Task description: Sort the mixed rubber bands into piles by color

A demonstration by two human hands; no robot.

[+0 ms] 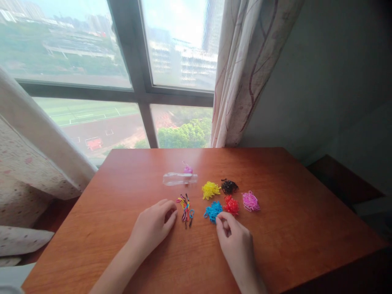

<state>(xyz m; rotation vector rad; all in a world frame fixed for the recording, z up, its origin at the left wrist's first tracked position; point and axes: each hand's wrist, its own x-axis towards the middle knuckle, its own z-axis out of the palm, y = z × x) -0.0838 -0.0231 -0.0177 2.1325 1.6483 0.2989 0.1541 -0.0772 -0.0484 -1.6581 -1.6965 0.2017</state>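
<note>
My left hand rests on the table with its fingers curled in and the thumb near the fingertips. Nothing shows in it. Just right of it lies a loose group of mixed-colour elastic bands, some linked or twisted together. My right hand has thumb and forefinger pinched at the near edge of the pile of blue elastic bands. Whatever is between those fingertips is too small to make out. Directly behind that hand sits a pile of red elastic bands.
Farther back are piles of yellow bands and black bands, with pink bands to the right. A clear plastic bag or tube lies by a small purple object. The wooden table meets a window and curtains.
</note>
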